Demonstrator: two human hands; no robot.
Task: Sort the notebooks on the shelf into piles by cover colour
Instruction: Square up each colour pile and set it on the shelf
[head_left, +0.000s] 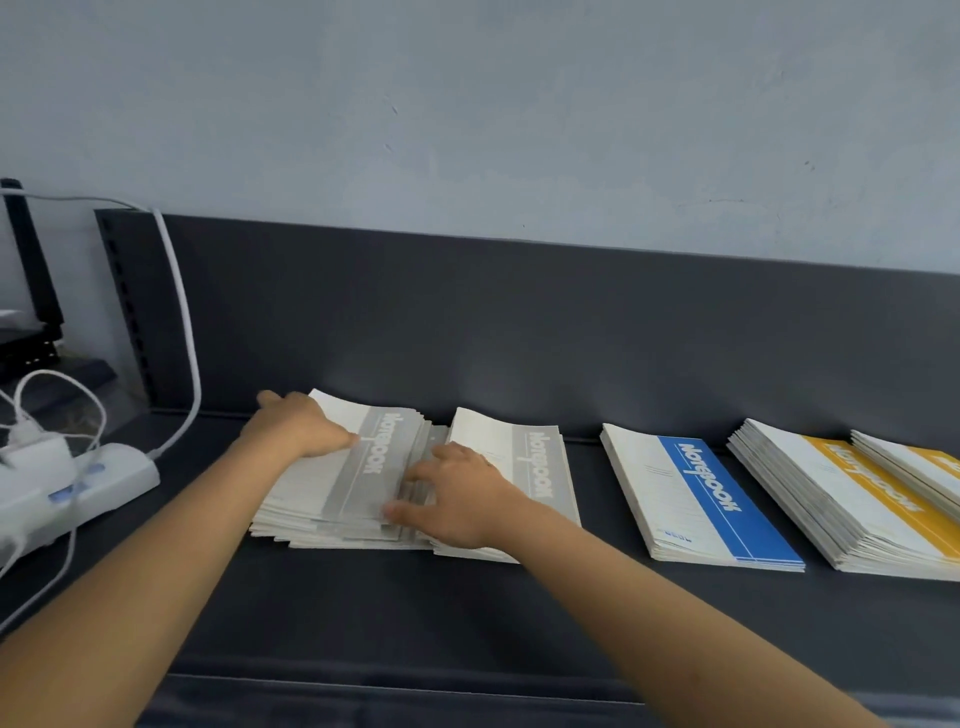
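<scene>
So we're standing over a matte dark-grey metal shelf (363, 597) where thin paper notebooks are sitting in a row of flat piles. They're all sharing the same cream covers with a broad colour band carrying the word Notebook in white. We're working on the messy grey pile (332, 499) at the left end, which is fanning out unevenly so the soft page edges are showing in steps along the front and right. Our left hand (304, 428) is lying palm down on the top cover near the back-left corner, fingers pretty straight and pressing the paper, not gripping anything. Our right hand (462, 499) is resting on the staggered right edge of that same pile, fingers spread and only lightly bent, thumb touching the front edge, nothing pinched as far as we're seeing. Just beside it a second grey pile (540, 462) is sitting neater. Further right, set apart, the blue pile (696, 499) is looking square and tidy. Then comes the thick yellow pile (857, 499) with another yellow stack (930, 462) right against it. Over on the left a glossy white plastic power strip (88, 483) is lying, with a rubbery white cable (182, 322) running up past the dark back panel (519, 322).
</scene>
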